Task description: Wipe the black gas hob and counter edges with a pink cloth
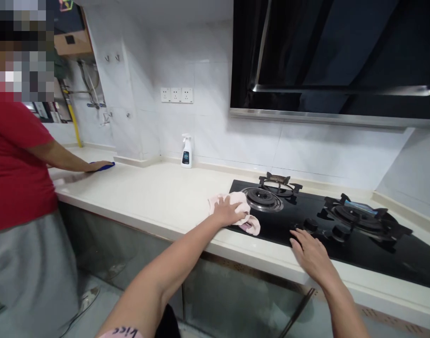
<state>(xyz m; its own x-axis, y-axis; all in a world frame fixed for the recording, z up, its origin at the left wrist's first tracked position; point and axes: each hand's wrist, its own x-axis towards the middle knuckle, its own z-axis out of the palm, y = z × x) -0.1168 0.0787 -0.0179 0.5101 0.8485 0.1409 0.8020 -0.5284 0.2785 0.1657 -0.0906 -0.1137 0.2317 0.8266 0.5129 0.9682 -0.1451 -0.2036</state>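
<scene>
My left hand presses a pale pink cloth down where the white countertop meets the left edge of the black gas stove. Bunched folds of the cloth show around its fingers. At the front of the stove, my right hand rests with fingers apart and nothing in it, close to the two control knobs. Just behind the cloth is the bare left burner. Its loose pan support sits farther back on the stove.
A white spray bottle stands against the wall. On the left, a person in a red shirt has a hand on a blue cloth on the counter. A black range hood overhangs the stove. The right burner carries its pan support.
</scene>
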